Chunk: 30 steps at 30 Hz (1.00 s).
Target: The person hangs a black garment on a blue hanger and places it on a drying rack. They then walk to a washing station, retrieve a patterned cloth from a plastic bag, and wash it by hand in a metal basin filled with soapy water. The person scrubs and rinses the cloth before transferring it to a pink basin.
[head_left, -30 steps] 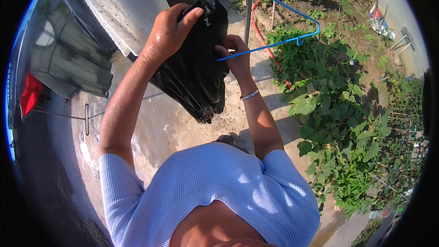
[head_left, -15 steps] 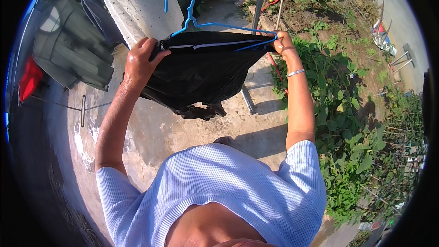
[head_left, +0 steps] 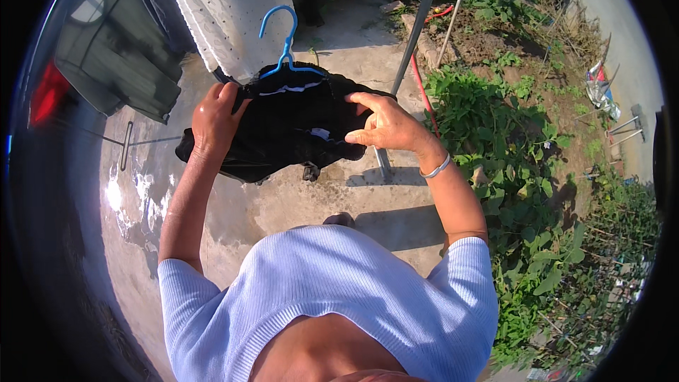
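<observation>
A black garment [head_left: 283, 131] with a gathered waistband and white patches hangs in front of me. The blue hanger [head_left: 287, 49] sticks up out of its waist; its hook is free, and most of its lower part is inside the cloth. At the waistband's left end, my left hand [head_left: 216, 117] is closed on the fabric, thumb on the near side. Over the garment's right side is my right hand [head_left: 387, 124], thumb and forefinger spread apart, with fingertips at the cloth; it wears a silvery bracelet [head_left: 436, 166].
A white dotted cloth [head_left: 226, 7] and dark green clothing [head_left: 117, 64] hang at the left. Beyond the garment stands a metal pole [head_left: 421, 25]. Leafy plants [head_left: 495, 170] line the right side of the concrete floor [head_left: 240, 216], near a pale wall [head_left: 626, 49].
My right hand has let go of the hanger's right end and moved left and down over the garment, fingers opening. The hanger's right arm has sunk into the cloth, which now bunches up.
</observation>
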{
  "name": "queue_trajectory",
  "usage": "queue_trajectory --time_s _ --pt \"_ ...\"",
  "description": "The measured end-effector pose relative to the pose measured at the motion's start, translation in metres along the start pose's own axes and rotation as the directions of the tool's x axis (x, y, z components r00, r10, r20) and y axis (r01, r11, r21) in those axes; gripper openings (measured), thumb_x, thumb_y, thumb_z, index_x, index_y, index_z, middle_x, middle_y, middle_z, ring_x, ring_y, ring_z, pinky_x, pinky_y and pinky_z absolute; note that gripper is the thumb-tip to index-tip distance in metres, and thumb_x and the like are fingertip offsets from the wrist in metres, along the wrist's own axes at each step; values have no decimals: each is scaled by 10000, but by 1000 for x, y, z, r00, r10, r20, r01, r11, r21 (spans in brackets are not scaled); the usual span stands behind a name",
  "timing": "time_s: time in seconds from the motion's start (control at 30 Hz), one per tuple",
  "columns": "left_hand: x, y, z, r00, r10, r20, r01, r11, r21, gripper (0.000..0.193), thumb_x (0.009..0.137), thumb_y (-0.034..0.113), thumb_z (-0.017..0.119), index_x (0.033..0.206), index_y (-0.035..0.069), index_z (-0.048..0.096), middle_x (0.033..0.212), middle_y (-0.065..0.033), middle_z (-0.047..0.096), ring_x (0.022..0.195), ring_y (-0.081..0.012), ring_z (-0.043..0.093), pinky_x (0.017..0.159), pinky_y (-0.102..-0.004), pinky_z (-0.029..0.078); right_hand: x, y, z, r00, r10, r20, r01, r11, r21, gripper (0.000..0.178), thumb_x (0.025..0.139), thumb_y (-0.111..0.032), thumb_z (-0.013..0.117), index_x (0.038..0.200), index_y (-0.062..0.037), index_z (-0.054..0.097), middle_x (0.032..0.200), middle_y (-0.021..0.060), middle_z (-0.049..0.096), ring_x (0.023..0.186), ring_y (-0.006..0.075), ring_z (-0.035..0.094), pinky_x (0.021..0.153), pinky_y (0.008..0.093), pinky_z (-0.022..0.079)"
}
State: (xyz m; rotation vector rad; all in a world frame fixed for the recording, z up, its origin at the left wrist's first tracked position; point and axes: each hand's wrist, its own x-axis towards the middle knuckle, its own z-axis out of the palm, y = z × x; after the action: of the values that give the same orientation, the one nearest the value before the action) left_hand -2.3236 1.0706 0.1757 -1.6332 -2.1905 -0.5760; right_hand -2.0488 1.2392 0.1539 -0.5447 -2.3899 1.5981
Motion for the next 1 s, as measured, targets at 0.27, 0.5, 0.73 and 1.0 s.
queue_trajectory --time_s 0.27,0.5,0.73,1.0 --pt "-87 -81 -76 913 -286 -291 223 947 -232 213 744 70 702 894 4 566 697 -139 562 626 -271 548 596 -315 441 28 -43 -5 677 -557 -481 267 795 -545 311 720 -32 719 1004 -43 595 846 82 624 678 166 627 598 270 505" --pt "-132 -139 -142 840 -341 -423 266 937 -227 232 773 132 699 938 13 589 714 -111 603 649 -200 573 621 -299 450 135 -154 94 546 -827 135 444 149 -883 437 710 -331 724 1068 -125 583 909 58 610 884 229 591 650 352 442" --pt "-226 -269 -199 765 -569 -301 422 797 -433 431 852 355 645 1147 53 554 937 -91 638 874 -159 601 780 -288 474 202 -228 204 500 -858 118 604 247 -757 180 762 -133 656 736 -60 494 647 120 530 626 341 560 497 390 415" --pt "-358 -329 -156 346 -720 -601 524 680 -513 776 724 413 746 1336 120 369 1257 -155 450 1079 -289 525 880 -403 466 243 -290 315 581 -806 117 699 420 -579 274 837 -108 646 672 14 464 562 114 319 523 122 279 457 280 287"
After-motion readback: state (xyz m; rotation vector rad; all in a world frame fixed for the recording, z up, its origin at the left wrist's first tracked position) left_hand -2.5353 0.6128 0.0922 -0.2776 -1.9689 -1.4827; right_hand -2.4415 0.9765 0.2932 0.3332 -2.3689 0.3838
